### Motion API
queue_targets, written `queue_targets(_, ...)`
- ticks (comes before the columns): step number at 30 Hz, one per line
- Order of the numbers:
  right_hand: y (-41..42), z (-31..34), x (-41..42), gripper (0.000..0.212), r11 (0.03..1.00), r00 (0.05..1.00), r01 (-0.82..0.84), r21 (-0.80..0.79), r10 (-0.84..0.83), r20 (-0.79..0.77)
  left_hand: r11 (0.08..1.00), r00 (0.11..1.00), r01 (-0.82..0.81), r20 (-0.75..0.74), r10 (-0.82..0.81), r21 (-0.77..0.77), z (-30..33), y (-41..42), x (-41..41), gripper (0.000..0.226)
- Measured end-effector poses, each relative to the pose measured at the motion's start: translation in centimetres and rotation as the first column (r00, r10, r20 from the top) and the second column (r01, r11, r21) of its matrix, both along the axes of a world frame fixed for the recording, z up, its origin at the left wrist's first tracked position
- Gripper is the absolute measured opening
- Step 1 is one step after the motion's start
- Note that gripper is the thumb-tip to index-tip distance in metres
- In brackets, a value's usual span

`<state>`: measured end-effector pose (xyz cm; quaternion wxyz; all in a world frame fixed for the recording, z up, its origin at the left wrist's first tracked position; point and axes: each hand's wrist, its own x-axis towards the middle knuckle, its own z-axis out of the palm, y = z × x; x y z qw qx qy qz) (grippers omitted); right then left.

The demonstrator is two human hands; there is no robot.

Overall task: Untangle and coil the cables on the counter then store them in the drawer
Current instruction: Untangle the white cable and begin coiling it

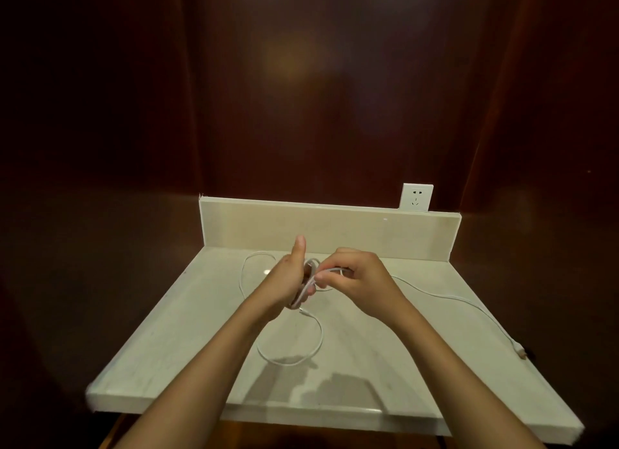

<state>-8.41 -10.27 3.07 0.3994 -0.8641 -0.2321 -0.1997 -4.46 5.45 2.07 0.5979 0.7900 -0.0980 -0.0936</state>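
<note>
Two hands work one white cable (291, 360): left hand (290, 281), thumb up, grasps the gathered loops; right hand (355, 277) pinches a strand laid across them. Coiling is judged under way; next, slack must be drawn in from the counter (167, 341), where thin loose runs trail to both sides

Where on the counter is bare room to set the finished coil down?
Bare: the left strip of the counter, left of the white cable, and the right-front patch inside its long run. Crowded: the middle, where left hand and right hand wind loops.
</note>
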Motion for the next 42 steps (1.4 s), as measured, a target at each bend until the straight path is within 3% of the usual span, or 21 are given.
queue_targets(3,0.2,0.0,-0.1,0.013,0.996,0.995,0.086,0.036,-0.088,0.056,0.977,0.952,0.15,-0.244,-0.184,-0.152,-0.2,-0.2,-0.6,0.095)
queue_targets(6,0.3,-0.2,0.0,0.029,0.99,0.989,0.14,0.029,-0.141,0.035,0.933,0.895,0.231,-0.317,-0.314,-0.275,-0.1,-0.2,-1.0,0.095)
queue_targets(9,0.6,-0.7,-0.2,0.018,0.993,0.993,0.114,0.04,-0.113,-0.037,0.885,0.855,0.284,-0.321,-0.408,-0.37,-0.1,0.0,-0.9,0.096)
queue_targets(16,1.1,-0.3,-1.0,0.015,0.953,0.978,0.023,0.303,0.042,-0.205,0.877,0.866,0.261,-0.303,-0.397,-0.403,0.1,-0.5,-1.3,0.094)
queue_targets(21,1.3,-0.5,-1.3,0.013,0.909,0.983,0.064,0.412,0.013,-0.183,0.885,0.906,0.192,-0.269,-0.326,-0.424,0.0,-0.7,-1.2,0.088)
queue_targets(27,1.4,-0.9,-1.3,0.022,0.868,0.99,0.143,0.476,-0.12,-0.079,0.928,0.986,0.097,-0.096,-0.14,-0.36,-0.7,-0.7,-2.1,0.068)
queue_targets(30,1.3,-1.2,-1.1,0.018,0.812,0.978,0.209,0.545,-0.179,-0.108,0.954,0.993,0.064,0.115,-0.031,-0.293,-1.3,-0.7,-2.9,0.053)
queue_targets(33,1.5,-1.3,-1.2,0.015,0.767,0.97,0.238,0.595,-0.163,-0.177,0.981,0.909,-0.004,0.407,0.083,-0.192,-2.7,-0.5,-3.3,0.043)
queue_targets(35,1.4,-1.4,-1.4,0.014,0.813,0.97,0.209,0.543,-0.103,-0.219,0.993,0.824,-0.058,0.557,0.105,-0.101,-3.5,-0.1,-3.1,0.043)
queue_targets(38,-0.1,-1.0,-1.3,0.023,0.882,0.949,0.142,0.45,0.008,-0.315,0.997,0.798,-0.077,0.6,0.057,0.008,-4.1,1.0,-2.5,0.039)
queue_targets(42,-2.7,0.8,-1.1,0.014,0.964,0.938,0.083,0.255,0.011,-0.347,1.0,0.823,0.014,0.568,-0.018,0.011,-3.9,1.9,-2.5,0.045)
